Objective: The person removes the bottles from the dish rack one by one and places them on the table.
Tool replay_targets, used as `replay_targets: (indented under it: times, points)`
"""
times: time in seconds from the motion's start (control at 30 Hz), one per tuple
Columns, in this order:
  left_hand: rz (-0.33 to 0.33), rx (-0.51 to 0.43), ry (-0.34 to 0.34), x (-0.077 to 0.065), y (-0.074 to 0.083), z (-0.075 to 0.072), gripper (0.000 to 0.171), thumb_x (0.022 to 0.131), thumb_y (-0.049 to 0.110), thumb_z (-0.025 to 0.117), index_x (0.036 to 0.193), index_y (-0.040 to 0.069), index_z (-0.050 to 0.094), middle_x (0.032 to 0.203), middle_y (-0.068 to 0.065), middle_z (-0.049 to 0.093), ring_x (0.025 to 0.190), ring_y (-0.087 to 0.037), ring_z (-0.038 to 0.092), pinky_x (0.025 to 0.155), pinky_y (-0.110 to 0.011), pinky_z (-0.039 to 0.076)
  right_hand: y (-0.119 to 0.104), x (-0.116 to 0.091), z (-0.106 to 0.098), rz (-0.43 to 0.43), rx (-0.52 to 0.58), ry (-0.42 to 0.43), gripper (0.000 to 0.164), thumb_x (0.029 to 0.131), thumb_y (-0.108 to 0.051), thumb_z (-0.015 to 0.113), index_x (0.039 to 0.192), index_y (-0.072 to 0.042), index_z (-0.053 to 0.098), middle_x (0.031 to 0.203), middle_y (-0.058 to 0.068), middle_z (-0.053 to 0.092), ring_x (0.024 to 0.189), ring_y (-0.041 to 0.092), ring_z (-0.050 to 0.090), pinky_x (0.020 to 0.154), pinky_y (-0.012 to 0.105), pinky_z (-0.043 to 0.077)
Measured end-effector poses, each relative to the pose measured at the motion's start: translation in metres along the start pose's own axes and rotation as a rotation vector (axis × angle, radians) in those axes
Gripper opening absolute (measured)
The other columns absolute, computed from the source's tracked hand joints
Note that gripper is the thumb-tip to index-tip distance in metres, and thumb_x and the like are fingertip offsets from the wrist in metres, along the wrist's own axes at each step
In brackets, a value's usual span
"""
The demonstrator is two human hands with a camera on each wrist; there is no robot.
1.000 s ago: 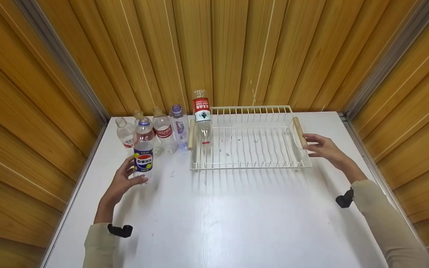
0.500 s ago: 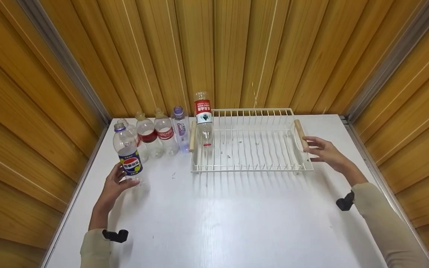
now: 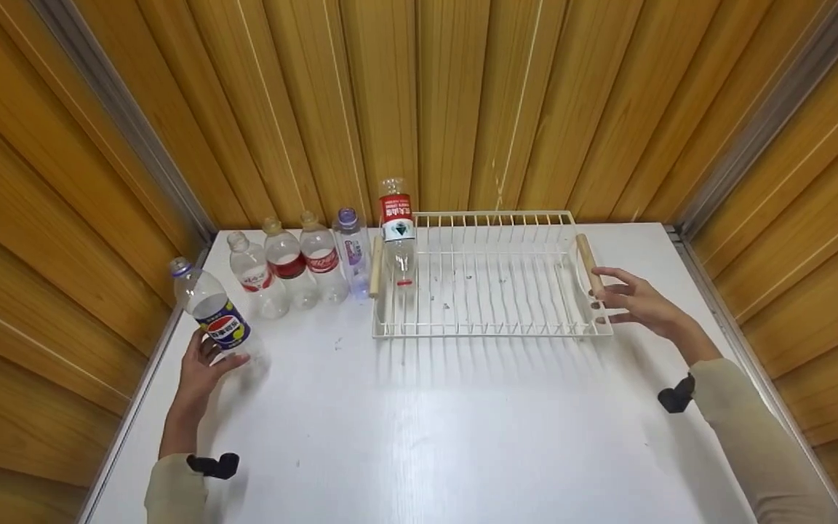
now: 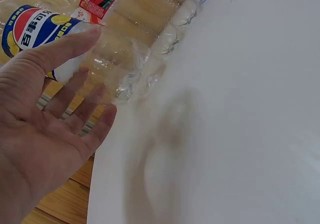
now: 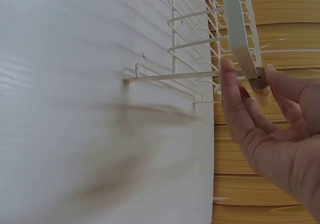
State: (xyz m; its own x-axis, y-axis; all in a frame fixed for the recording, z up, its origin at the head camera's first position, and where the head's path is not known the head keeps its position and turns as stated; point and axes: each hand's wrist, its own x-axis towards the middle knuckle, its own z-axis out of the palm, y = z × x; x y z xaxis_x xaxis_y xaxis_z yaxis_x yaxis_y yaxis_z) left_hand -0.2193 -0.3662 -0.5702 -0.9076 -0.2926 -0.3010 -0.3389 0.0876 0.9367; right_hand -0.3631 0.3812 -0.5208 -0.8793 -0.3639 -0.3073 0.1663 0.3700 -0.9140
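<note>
My left hand point(image 3: 199, 375) holds a clear plastic bottle point(image 3: 222, 320) low down, thumb in front and fingers behind. Its label is blue with a red-and-white emblem and yellow spots, and it leans to the left. In the left wrist view the bottle's clear base point(image 4: 117, 71) sticks out past the thumb. My right hand point(image 3: 633, 302) pinches the front end of a wooden handle point(image 3: 588, 263) on the right side of a white wire dish rack point(image 3: 492, 331). In the right wrist view the thumb and fingers sit on either side of that handle point(image 5: 261, 91).
Upright clear bottles stand left of the rack: a red-and-white-labelled bottle point(image 3: 257, 279), two red-labelled bottles point(image 3: 289, 267) and a purple-tinted bottle point(image 3: 352, 255). Another bottle point(image 3: 398, 227) with a red-and-white label stands neck down at the rack's left end. Wood-look panels point(image 3: 448, 109) surround the white table point(image 3: 426, 422).
My left hand has carried the blue-labelled bottle leftward, away from the standing bottles, and the bottle has tilted left. The right hand stays at the rack's handle.
</note>
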Motion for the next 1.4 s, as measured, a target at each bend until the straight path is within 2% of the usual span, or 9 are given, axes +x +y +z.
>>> replay_targets:
  times: [0.2,0.4,0.67,0.83,0.9,1.0,1.23,1.27,1.4]
  points:
    - [-0.011,-0.003,0.079,0.007,-0.005,-0.006,0.117,0.084,0.009,0.084,0.166,0.022,0.001,0.172,-0.012,0.019,0.158,-0.03,0.023,0.13,-0.048,0.02,0.002,-0.003,-0.002,-0.028,0.054,-0.025,0.064,0.105,-0.02,0.059,0.16,-0.011,0.028,0.129,0.007,0.066,0.11,0.013,0.07,0.094,0.035,0.06]
    - [0.039,-0.004,0.148,0.016,-0.009,-0.006,0.111,0.084,0.001,0.081,0.165,0.018,0.007,0.169,-0.016,0.024,0.154,-0.033,0.029,0.127,-0.048,0.026,0.001,-0.004,-0.004,-0.036,0.033,0.0,0.065,0.104,-0.023,0.06,0.16,-0.012,0.029,0.123,0.0,0.068,0.107,0.012,0.07,0.093,0.033,0.06]
    - [0.085,0.022,0.183,0.035,-0.015,0.0,0.104,0.085,-0.004,0.077,0.165,0.016,0.013,0.167,-0.02,0.027,0.154,-0.037,0.029,0.127,-0.049,0.027,-0.002,-0.007,0.0,-0.114,-0.069,0.03,0.062,0.105,-0.019,0.057,0.158,-0.002,0.03,0.125,0.012,0.069,0.102,0.011,0.072,0.089,0.033,0.062]
    - [0.127,0.041,0.223,0.047,-0.014,0.004,0.099,0.086,-0.005,0.076,0.164,0.012,0.017,0.164,-0.024,0.031,0.15,-0.04,0.034,0.124,-0.05,0.032,0.0,-0.008,0.002,-0.133,-0.033,0.033,0.06,0.105,-0.016,0.057,0.158,-0.002,0.032,0.122,0.007,0.069,0.102,0.013,0.072,0.088,0.033,0.062]
    - [0.115,0.056,0.232,0.053,-0.013,0.005,0.099,0.086,-0.003,0.077,0.164,0.013,0.017,0.164,-0.023,0.031,0.151,-0.04,0.034,0.124,-0.05,0.032,0.002,-0.007,0.003,-0.133,-0.023,0.035,0.06,0.106,-0.016,0.056,0.158,-0.003,0.032,0.123,0.009,0.069,0.103,0.013,0.072,0.089,0.033,0.062]
    - [0.102,0.075,0.231,0.059,-0.011,0.004,0.098,0.087,-0.001,0.076,0.164,0.013,0.018,0.165,-0.022,0.03,0.151,-0.04,0.034,0.124,-0.052,0.032,0.005,-0.005,0.005,-0.128,-0.018,0.043,0.06,0.106,-0.017,0.056,0.158,-0.003,0.032,0.13,0.022,0.065,0.102,0.012,0.072,0.088,0.033,0.062]
    - [0.097,0.082,0.197,0.07,-0.004,0.0,0.096,0.088,-0.001,0.076,0.164,0.012,0.018,0.166,-0.02,0.03,0.152,-0.039,0.034,0.123,-0.05,0.033,0.01,-0.001,0.009,-0.109,0.003,0.053,0.061,0.106,-0.018,0.056,0.159,-0.003,0.031,0.133,0.027,0.064,0.099,0.011,0.074,0.091,0.036,0.061]
    - [0.095,0.081,0.194,0.071,-0.004,0.0,0.096,0.088,0.0,0.076,0.164,0.012,0.018,0.166,-0.02,0.03,0.152,-0.039,0.034,0.123,-0.05,0.033,0.009,0.0,0.01,-0.11,-0.008,0.056,0.061,0.106,-0.018,0.056,0.159,-0.002,0.03,0.137,0.034,0.059,0.099,0.011,0.074,0.09,0.036,0.062]
    - [0.085,0.075,0.179,0.074,-0.004,0.002,0.096,0.089,0.0,0.076,0.164,0.012,0.017,0.167,-0.02,0.03,0.153,-0.039,0.032,0.124,-0.051,0.032,0.004,-0.001,0.011,-0.11,-0.078,0.069,0.06,0.107,-0.019,0.054,0.158,-0.002,0.03,0.14,0.041,0.053,0.099,0.011,0.074,0.086,0.032,0.062]
